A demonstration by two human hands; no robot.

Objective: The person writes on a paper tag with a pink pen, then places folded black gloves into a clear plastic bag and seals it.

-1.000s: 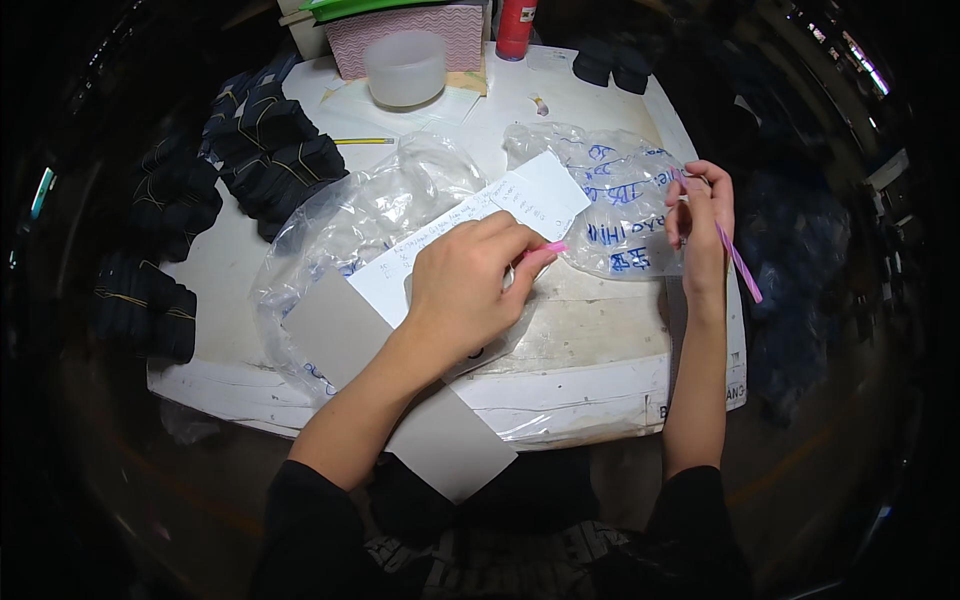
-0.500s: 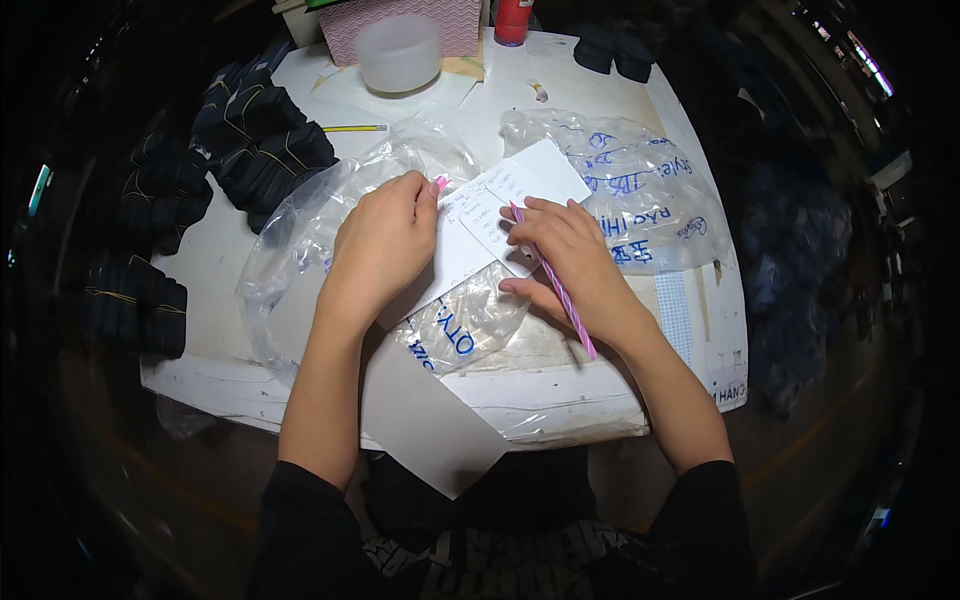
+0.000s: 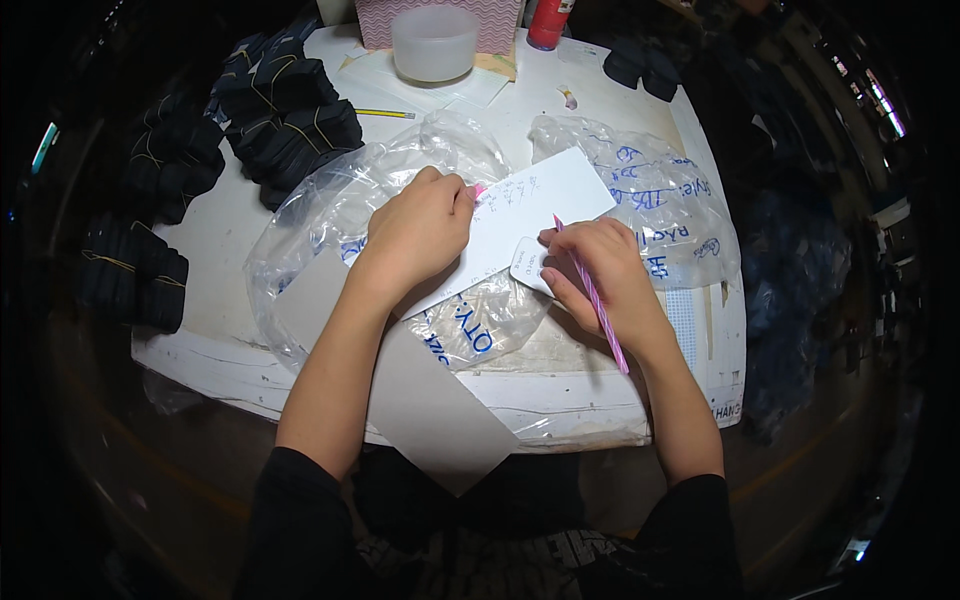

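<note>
A white sheet of paper with handwriting lies slanted on a clear plastic bag. My left hand rests closed over its left part, a small pink piece sticking out at the fingertips; its kind is unclear. My right hand is curled around a pink-and-white striped pen, tip up toward the paper. At this hand's thumb and fingers is a small white card with rounded corners and writing. A grey cardboard sheet juts over the table's front edge below my left forearm.
Stacks of black pieces tied with bands stand on the left, more black pieces at the back right. A translucent tub, a pink patterned box, a red bottle and a yellow pencil lie farther back. Another marked bag lies right.
The small card has come off the sheet's middle toward its lower right edge with my right hand, uncovering the writing beneath. The whole view has shifted slightly.
</note>
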